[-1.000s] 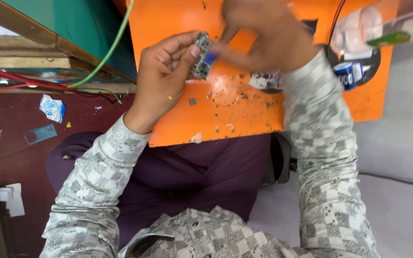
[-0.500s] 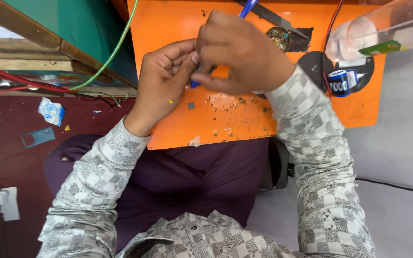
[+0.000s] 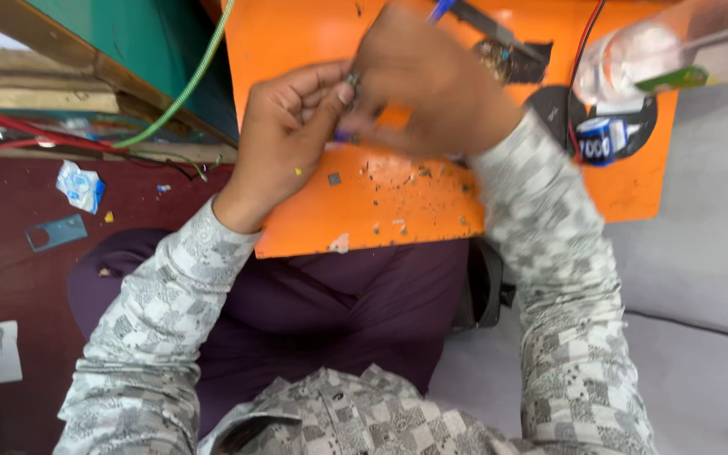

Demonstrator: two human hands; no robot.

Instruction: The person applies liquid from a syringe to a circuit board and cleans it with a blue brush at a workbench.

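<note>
My left hand (image 3: 284,135) pinches a small grey electronic part (image 3: 352,80) between thumb and fingers above an orange board (image 3: 398,211) that rests on my lap. My right hand (image 3: 427,84) is closed around a blue-handled tool (image 3: 440,10) whose end sticks out above my knuckles, and it meets the left hand at the small part. The tool's tip is hidden behind my right hand. Small crumbs and chips lie scattered on the board below both hands.
A clear plastic bottle with a green label (image 3: 676,50), a blue and white roll (image 3: 600,139) and a red wire (image 3: 587,38) sit at the board's right end. A green cable (image 3: 191,84) runs over a teal box at left. Scraps litter the dark red floor (image 3: 10,253).
My right hand has swung over the small part and now covers most of it. The blue tool handle has come into sight above the knuckles. The view has shifted slightly.
</note>
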